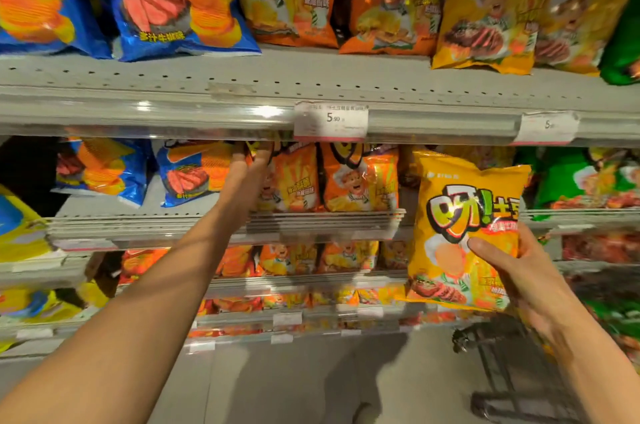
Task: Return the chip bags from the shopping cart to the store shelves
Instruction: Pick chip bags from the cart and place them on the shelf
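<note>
Stocked shelves [242, 84] face the person. Right hand [519, 271] grips a yellow chip bag [464, 215], thumb across its front. Left hand [249, 170], fingers straight, touches orange bags [360, 177]. Advise clearing a gap, then seating the bag upright

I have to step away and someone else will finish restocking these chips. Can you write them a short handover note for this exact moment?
Left hand: reaching into the second shelf, fingers on an orange chip bag there; whether it grips it is not clear.
Right hand: holds a yellow chip bag upright in front of the shelves, thumb across its front.
Cart: low right, only part of its dark frame shows; its contents are out of view.
Done: cannot tell from here how many bags are back.
Left: shelve the yellow bag; matching yellow bags stand on the top shelf, right of the orange ones. Then check the cart.
</note>
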`<state>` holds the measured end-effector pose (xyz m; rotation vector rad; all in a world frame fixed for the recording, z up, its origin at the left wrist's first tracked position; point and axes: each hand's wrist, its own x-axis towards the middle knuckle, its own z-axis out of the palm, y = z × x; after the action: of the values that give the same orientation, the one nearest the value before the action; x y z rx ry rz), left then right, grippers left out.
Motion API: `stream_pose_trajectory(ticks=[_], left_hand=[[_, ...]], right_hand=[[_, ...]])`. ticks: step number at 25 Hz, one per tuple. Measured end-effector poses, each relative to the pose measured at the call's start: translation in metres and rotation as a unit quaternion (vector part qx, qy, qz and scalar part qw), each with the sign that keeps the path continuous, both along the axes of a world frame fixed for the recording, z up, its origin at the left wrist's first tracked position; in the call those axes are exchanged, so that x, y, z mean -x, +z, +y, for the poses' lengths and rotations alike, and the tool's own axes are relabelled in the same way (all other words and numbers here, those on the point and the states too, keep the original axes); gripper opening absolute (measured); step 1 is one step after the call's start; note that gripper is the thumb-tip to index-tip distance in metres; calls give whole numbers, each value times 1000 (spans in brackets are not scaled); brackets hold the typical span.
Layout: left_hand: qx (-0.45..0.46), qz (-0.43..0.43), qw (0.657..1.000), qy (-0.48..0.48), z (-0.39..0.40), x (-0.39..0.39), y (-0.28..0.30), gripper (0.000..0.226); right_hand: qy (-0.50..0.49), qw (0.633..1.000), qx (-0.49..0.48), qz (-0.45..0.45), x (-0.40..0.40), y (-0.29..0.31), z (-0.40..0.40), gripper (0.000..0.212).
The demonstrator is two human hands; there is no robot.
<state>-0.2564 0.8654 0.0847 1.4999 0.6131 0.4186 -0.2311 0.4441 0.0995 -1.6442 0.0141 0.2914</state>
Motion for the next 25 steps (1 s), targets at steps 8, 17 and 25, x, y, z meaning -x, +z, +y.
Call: stream_pose_trajectory(ticks=[8,17,25], left_hand=[[-208,47,963,166,-27,-4,-1,57],[-608,-36,792,-40,-201,-25,-15,52],[-649,100,751,-74,-217,-33,-13,62]], right_hand=[[15,1000,14,9,-31,5,-44,59],[109,991,-78,-2,-134,11,-5,68],[169,983,-27,-72,-163,6,42,52]])
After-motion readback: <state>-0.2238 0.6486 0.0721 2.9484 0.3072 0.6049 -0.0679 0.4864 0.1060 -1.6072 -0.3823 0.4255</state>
